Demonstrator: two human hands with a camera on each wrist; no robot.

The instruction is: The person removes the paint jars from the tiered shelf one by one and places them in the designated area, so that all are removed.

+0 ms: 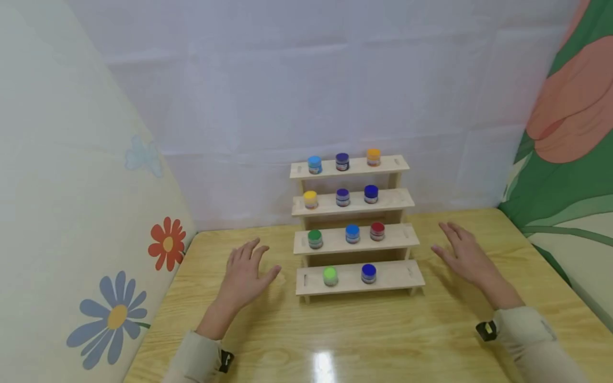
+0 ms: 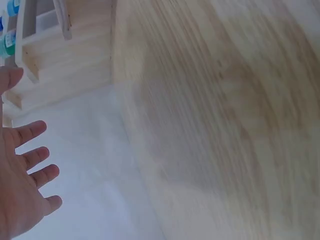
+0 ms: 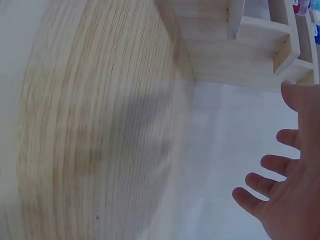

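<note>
A stepped wooden rack (image 1: 354, 244) stands on the table with small paint jars on its several tiers. On the top tier are a light blue jar (image 1: 314, 165), a dark purple jar (image 1: 342, 161) and an orange jar (image 1: 373, 157). The lowest tier bears a light green jar (image 1: 330, 276) and a dark blue jar (image 1: 368, 273). To the rack's left, my left hand (image 1: 246, 276) hovers over the table, fingers spread and holding nothing. My right hand (image 1: 466, 258) is likewise spread and bare on the right side, apart from the rack, its thumb toward it.
Yellow (image 1: 310, 200), purple (image 1: 342, 197) and dark blue (image 1: 371, 194) jars fill the second tier; green (image 1: 314, 239), blue (image 1: 351, 234) and red (image 1: 377, 232) ones stand below. The wood-grain table (image 1: 287, 335) meets a white cloth (image 1: 287, 96) behind the rack. Patterned panels flank both sides.
</note>
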